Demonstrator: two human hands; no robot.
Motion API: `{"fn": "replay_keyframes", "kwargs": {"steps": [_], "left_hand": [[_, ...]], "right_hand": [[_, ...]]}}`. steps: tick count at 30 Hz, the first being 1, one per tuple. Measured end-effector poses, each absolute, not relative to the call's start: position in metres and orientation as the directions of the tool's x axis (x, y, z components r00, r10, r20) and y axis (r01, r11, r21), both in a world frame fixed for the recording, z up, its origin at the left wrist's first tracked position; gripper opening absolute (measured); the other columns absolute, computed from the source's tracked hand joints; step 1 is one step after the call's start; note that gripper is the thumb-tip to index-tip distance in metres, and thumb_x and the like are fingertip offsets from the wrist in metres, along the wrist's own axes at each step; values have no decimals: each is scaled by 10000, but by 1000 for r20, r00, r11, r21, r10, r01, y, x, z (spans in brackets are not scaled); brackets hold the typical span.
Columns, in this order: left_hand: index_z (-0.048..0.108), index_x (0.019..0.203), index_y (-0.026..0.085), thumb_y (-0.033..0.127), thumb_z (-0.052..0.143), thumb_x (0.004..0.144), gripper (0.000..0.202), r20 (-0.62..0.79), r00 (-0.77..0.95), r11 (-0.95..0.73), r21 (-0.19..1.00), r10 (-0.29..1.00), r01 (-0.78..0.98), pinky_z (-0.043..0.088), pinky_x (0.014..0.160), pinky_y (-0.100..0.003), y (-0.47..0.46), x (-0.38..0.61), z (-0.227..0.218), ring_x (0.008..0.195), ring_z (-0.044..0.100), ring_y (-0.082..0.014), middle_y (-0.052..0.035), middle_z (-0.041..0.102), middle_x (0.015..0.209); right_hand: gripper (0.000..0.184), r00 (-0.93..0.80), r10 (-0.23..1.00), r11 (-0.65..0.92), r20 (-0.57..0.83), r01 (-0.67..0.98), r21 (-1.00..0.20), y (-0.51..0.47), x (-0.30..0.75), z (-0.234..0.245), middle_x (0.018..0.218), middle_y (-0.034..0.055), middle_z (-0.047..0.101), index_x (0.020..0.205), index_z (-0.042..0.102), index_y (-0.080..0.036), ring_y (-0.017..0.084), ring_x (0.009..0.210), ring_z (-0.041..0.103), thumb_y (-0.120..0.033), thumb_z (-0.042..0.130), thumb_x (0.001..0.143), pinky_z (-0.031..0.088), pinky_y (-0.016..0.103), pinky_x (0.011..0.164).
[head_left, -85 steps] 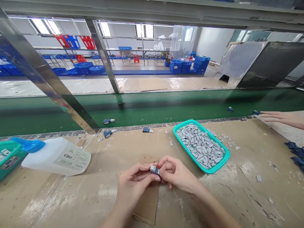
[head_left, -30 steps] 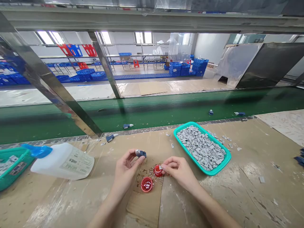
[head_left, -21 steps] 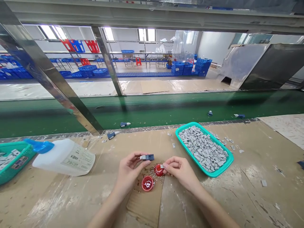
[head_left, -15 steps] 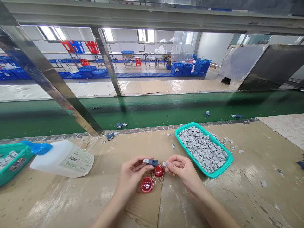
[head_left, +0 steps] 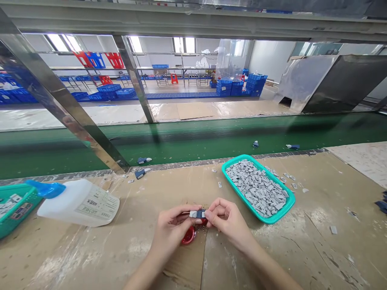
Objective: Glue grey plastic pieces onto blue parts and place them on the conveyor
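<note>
The left hand (head_left: 177,225) grips a blue-and-grey plastic clip (head_left: 197,214) over a red cup (head_left: 188,237) at 7 o'clock; the right hand (head_left: 223,217) pinches a mostly hidden grey piece (head_left: 204,213) at its 3 o'clock end. At 2 o'clock sits a teal basket (head_left: 269,220).

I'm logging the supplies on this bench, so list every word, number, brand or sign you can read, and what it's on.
White bottle, label: large characters, perhaps "胶水", not certain; remaining print too blurred.
Green basket at left, label: too small to read.
Blue crates: any print too small.
Held part: no readable lettering.
</note>
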State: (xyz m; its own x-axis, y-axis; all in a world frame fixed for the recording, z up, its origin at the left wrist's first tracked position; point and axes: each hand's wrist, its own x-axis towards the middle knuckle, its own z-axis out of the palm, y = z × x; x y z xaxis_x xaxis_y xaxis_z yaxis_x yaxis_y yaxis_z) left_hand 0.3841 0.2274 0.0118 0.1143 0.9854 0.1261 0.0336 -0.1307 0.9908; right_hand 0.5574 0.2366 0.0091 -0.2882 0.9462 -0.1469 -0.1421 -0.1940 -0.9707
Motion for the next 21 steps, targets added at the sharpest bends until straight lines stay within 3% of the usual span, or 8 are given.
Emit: {"fn": "replay_keyframes", "kwargs": {"steps": [3, 6, 10, 13, 17, 21], "left_hand": [[729, 885, 264, 78, 641, 742, 251, 217, 150, -232, 969, 965, 85, 576, 678, -268, 227, 384, 14, 751, 693, -178, -14, 730, 933], [730, 899, 294, 78, 658, 732, 283, 254, 179, -277, 953, 950, 119, 559, 620, -250, 227, 384, 19, 693, 681, -165, 0, 734, 861], [715, 956, 319, 110, 646, 759, 296, 238, 193, -260, 961, 952, 98, 537, 561, -245, 226, 387, 23, 595, 653, -140, 17, 710, 774], [658, 1086, 317, 145, 631, 785, 348, 209, 183, -233, 965, 961, 123, 547, 678, -273, 225, 390, 18, 727, 662, -156, -3, 699, 892], [422, 1336, 333, 202, 553, 850, 520, 132, 272, -161, 983, 953, 89, 524, 822, -345, 224, 392, 12, 944, 630, -190, -56, 591, 1209], [188, 1435, 317, 232, 465, 898, 611, 182, 217, -222, 958, 959, 179, 419, 970, -388, 235, 385, 20, 1111, 549, -198, -85, 511, 1309]], "right_hand": [[316, -325, 933, -208, -152, -146, -967, 235, 555, 6, 593, -41, 576, 813, 487, -188, 96, 542, 516, -442, 668, 765, 348, 175, 471], [356, -442, 882, -268, -161, -192, -944, 234, 556, 5, 717, -18, 582, 921, 491, -203, 108, 586, 533, -492, 637, 774, 323, 156, 400], [359, -507, 852, -289, -130, -248, -925, 234, 558, 8, 683, -2, 593, 928, 518, -179, 121, 611, 538, -483, 639, 780, 390, 176, 448], [313, -407, 906, -219, -114, -221, -950, 231, 555, 11, 701, 17, 620, 881, 545, -167, 123, 625, 545, -459, 625, 801, 407, 189, 486], [293, -346, 931, -175, -118, -137, -975, 232, 553, 17, 694, 31, 647, 815, 575, -160, 130, 596, 560, -453, 587, 825, 416, 210, 504], [217, -138, 989, 65, 46, 138, -988, 248, 585, 26, 850, 42, 679, 878, 626, -201, 179, 740, 607, -390, 521, 870, 458, 268, 625]]}}
